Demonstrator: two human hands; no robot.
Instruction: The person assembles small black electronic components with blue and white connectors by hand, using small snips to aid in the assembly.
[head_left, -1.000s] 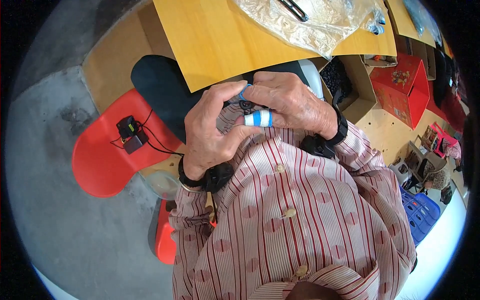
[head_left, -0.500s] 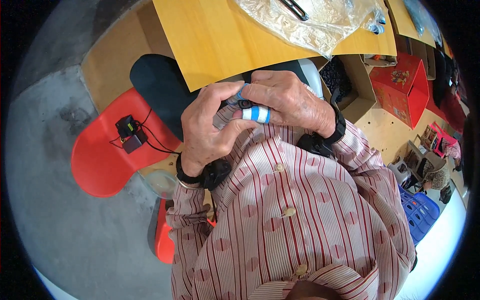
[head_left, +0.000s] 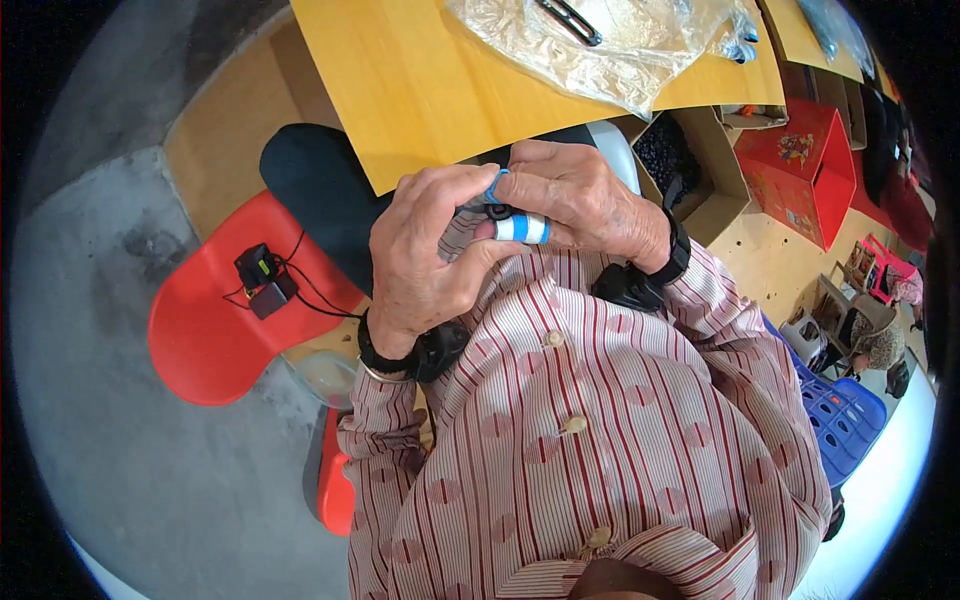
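Observation:
Both hands are held close together in front of my chest, over my striped shirt. My left hand (head_left: 425, 255) and my right hand (head_left: 580, 195) pinch a small cylinder with blue and white bands (head_left: 522, 228) between their fingertips. A small black ring-shaped part (head_left: 499, 211) sits just above the cylinder, and a thin blue loop (head_left: 493, 185) curves over it between the fingers. Fingers hide most of the piece. Each wrist carries a black band with a black device.
A yellow tabletop (head_left: 420, 80) lies ahead, bearing a crumpled clear plastic bag (head_left: 620, 45). A red chair (head_left: 210, 320) with a small black gadget and wires (head_left: 262, 280) stands to my left. Open cardboard boxes (head_left: 700, 170), a red box (head_left: 805, 165) and a blue crate (head_left: 835, 420) are on my right.
The hands have stayed together on the small banded cylinder; the fingers shifted slightly around it. Nothing else moved.

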